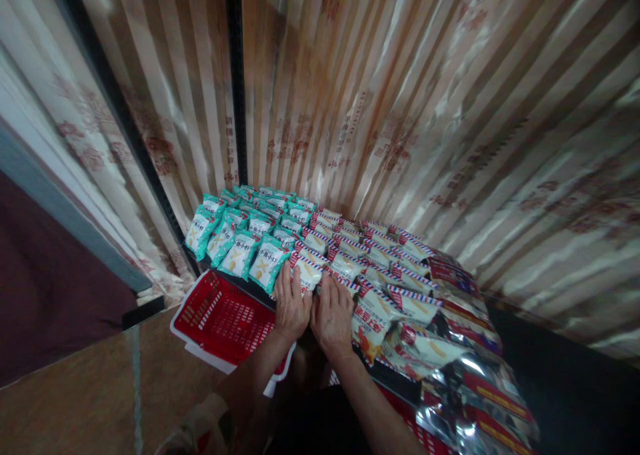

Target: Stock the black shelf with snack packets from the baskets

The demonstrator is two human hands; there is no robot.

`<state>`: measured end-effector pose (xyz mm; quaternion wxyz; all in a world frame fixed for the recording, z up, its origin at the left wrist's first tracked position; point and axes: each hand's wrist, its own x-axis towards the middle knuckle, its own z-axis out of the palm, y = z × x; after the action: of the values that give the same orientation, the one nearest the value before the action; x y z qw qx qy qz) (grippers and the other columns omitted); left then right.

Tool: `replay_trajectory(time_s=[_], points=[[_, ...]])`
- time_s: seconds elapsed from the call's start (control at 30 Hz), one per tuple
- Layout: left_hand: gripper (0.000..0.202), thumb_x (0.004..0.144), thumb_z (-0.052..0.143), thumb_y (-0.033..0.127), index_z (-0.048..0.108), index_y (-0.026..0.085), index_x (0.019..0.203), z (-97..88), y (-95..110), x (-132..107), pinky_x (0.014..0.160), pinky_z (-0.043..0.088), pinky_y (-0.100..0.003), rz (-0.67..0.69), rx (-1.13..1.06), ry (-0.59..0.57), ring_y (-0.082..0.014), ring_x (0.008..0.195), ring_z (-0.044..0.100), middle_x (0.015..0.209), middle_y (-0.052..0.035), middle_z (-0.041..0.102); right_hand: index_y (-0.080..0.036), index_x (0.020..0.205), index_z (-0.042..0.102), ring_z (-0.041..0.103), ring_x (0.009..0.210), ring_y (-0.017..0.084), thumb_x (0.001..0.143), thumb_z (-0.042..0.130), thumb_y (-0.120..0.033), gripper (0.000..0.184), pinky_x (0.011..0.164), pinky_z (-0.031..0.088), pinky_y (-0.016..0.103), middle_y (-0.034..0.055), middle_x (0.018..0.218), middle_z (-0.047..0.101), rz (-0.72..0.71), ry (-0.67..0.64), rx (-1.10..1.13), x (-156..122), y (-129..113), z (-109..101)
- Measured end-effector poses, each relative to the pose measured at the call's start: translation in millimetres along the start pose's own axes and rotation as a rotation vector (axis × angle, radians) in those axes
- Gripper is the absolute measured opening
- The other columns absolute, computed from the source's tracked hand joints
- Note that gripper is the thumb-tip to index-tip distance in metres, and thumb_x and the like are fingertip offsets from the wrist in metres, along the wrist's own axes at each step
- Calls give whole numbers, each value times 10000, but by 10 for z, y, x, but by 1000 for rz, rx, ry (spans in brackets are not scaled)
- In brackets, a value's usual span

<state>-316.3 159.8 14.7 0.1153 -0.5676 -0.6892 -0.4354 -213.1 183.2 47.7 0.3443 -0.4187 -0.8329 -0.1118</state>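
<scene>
Striped packet (309,263) at shelf edge (400,383)

Light: dim | glare: streaks on pleated sheeting (410,62), highlights on foil packs (500,392) | right edge: stretched, blurred

Crinkled, glossy plastic film on the white packets (375,308) at four o'clock, shiny foil-like bags (487,412) farther out; smooth plastic basket (225,315) at eight; sheeny, ridged sheeting (380,102) at twelve

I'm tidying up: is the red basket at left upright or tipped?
Upright: the red basket shows its inside from above, pale rim facing up.
</scene>
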Motion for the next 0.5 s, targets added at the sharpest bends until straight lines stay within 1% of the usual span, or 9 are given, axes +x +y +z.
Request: replay_trajectory(time_s=[0.2,0.4,0.5], points=[[586,920,341,280,155,79,1438,-18,24,7,1086,259,-463,-26,-67,-13,-271,1391,157,1508,-209,147,-96,1447,170,437,1192,288,904,375,-256,603,970,339,479,208,1260,521,13,-7,8,3,-3,-6],[571,922,329,296,173,109,1439,-20,38,22,1098,246,-446,-67,-146,-14,-250,1390,176,1512,-173,170,-86,1440,182,440,1187,285,895,397,-248,608,975,340,470,209,1260,522,-6,6,15,13,-7,-16],[560,925,329,288,183,109,1435,-6,48,10,1100,245,-448,-84,-175,11,-245,1389,182,1508,-176,179,-96,1443,175,452,1179,285,892,389,-243,609,964,348,480,206,1257,527,-3,16,46,7,-6,-12]])
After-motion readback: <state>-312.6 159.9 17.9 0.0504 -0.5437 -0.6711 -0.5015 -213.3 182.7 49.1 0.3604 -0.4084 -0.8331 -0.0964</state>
